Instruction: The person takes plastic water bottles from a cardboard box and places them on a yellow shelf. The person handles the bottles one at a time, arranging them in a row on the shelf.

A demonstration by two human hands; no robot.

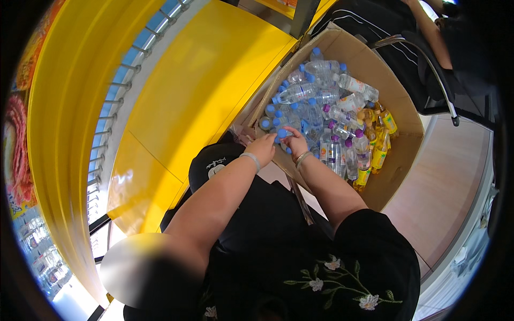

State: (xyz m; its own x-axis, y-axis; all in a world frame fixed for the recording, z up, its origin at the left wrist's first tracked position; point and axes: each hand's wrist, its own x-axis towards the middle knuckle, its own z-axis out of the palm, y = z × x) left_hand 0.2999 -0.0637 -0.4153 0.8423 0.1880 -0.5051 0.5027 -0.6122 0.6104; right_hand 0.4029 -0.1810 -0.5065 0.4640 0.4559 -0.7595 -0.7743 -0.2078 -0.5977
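Observation:
Both hands are at the near left corner of a large cardboard box (395, 176). My right hand (296, 143) has its fingers around a blue-capped clear plastic bottle (282, 133). My left hand (262, 149) touches or nearly touches a blue cap beside it; whether it grips anything cannot be told. Many clear bottles with blue caps (297, 93) lie and stand in the box. Towards its right side are purple-capped bottles (351, 160) and bottles of yellow drink (379, 154) with yellow labels.
A yellow panel (192, 80) runs along the left of the box. Beyond the box's far right side are a black chair or cart with a curved metal bar (435, 68) and another person's arm (431, 38). Tiled floor (445, 160) lies to the right.

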